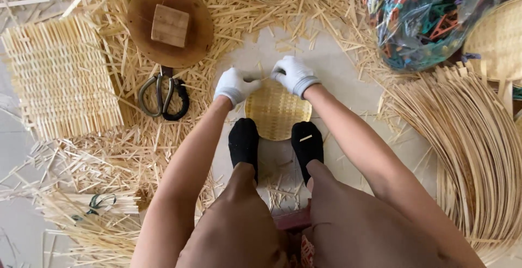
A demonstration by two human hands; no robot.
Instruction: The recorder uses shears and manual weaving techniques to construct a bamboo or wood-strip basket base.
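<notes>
Woven bamboo disc (277,110) is lying on the floor, pinned by my feet. Left hand (235,86) and right hand (294,75) are pinching its far rim, fingers clenched; I'd judge keeping even tension is mattering most. Scissors (163,95) lying nearby.

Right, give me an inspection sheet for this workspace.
Surface: pale floor, strewn with cut bamboo strips.
Job's things: small round woven basket, pinned between two black-socked feet.
Clutter: scissors, round wooden board with a block, flat woven mat, strip bundle, bag of coloured clips.
Grippers: left hand and right hand, white-gloved, fingers gripping the basket's far rim.
Cables: nothing seen.
Surroundings: another woven tray.
</notes>
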